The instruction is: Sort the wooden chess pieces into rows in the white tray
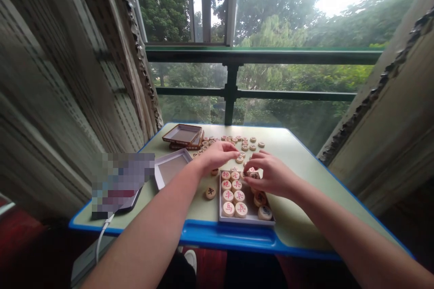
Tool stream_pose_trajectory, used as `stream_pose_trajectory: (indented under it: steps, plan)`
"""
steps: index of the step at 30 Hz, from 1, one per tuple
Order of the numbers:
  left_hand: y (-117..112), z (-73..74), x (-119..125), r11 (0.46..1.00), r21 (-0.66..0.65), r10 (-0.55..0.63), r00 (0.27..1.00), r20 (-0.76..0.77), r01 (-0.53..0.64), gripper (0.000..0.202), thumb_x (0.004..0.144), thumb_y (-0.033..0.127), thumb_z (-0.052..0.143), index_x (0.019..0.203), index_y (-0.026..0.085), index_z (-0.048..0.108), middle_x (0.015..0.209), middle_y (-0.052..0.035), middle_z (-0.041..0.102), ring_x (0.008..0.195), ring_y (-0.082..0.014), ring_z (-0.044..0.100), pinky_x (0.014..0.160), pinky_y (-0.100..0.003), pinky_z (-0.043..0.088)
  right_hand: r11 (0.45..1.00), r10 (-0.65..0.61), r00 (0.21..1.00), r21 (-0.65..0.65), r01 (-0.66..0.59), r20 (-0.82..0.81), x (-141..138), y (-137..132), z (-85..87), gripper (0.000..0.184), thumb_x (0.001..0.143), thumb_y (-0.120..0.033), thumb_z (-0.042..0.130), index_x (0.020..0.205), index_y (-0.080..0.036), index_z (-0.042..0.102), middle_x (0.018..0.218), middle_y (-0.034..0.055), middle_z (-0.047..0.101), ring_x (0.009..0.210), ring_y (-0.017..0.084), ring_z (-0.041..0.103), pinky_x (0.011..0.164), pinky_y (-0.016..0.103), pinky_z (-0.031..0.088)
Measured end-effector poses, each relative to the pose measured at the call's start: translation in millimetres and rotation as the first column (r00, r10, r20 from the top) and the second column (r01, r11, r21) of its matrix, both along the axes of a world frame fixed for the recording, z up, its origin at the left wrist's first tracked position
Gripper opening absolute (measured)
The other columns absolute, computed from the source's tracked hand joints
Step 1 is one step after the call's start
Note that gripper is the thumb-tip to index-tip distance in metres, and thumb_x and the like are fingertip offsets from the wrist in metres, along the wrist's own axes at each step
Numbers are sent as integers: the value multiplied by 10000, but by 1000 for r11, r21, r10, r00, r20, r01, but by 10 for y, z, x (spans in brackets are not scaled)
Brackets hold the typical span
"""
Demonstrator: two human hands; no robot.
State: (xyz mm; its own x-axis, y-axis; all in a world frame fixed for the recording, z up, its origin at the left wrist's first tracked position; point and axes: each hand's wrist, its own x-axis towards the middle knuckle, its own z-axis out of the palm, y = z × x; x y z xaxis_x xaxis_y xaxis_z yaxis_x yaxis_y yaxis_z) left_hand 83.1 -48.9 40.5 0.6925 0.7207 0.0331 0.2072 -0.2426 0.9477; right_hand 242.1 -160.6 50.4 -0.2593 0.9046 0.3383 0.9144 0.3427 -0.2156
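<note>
one head cam – up close above tbl (294, 226), facing fwd & dn, window (274, 13) beyond

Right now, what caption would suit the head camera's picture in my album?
Left hand near loose round pieces, right hand at a partly filled box.

Holds both bare forearms (159, 216) outstretched, with left hand (219, 154) angled inward and right hand (273, 174) arched, fingers (257, 164) curled.

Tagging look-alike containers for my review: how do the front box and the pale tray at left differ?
The front box holds round pieces; the pale tray shows its plain bottom. The front box lies by the table's near edge; the pale tray sits farther back, askew. Both are shallow and open-topped.
</note>
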Motion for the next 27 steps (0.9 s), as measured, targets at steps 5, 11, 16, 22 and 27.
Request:
stream_pose_trajectory:
  steps: [5, 11, 16, 22, 27]
  plan:
    - [-6, 4, -2, 1000, 30, 5, 1000, 11, -5, 242, 680, 335, 657, 812, 133, 680, 799, -54, 676, 697, -122, 548, 637, -249, 405, 1000, 6, 1000, -17, -6, 25, -4, 5, 2, 110, 691, -317, 682, 724, -215, 708, 698, 43, 602, 722, 181, 532, 660, 302, 431]
    - [-12, 8, 1, 999, 25, 18, 1000, 18, -19, 286, 658, 381, 668, 796, 132, 681, 741, -43, 664, 628, -107, 513, 581, -241, 377, 999, -6, 1000, -39, 6, 10, 3, 20, -15, 135, 693, -332, 679, 754, -215, 708, 718, 41, 611, 737, 183, 533, 686, 312, 430]
    - [22, -23, 4, 999, 33, 33, 999, 28, -34, 262, 676, 360, 650, 796, 128, 675, 734, -45, 657, 629, -106, 514, 562, -228, 369, 996, 80, 997, -48, -79, 17, 16, -30, 15, 120, 756, -272, 609, 746, -231, 721, 720, 34, 603, 689, 158, 512, 724, 327, 419]
    - [27, -26, 8, 999, 44, 20, 999, 29, -21, 237, 696, 333, 634, 797, 123, 677, 760, -66, 665, 678, -129, 553, 578, -230, 397, 972, 235, 967, -52, -231, 99, -9, -115, 56, 169, 753, -214, 571, 739, -238, 738, 678, 47, 579, 697, 169, 469, 670, 315, 390]
    - [62, -34, -11, 952, 271, 164, 985, -53, -144, 219, 732, 321, 580, 785, 136, 687, 781, -71, 679, 734, -168, 583, 658, -264, 442, 975, 223, 971, -28, -222, 83, -60, -114, 56, 175, 757, -225, 562, 682, -222, 720, 632, 50, 543, 691, 173, 457, 643, 308, 378]
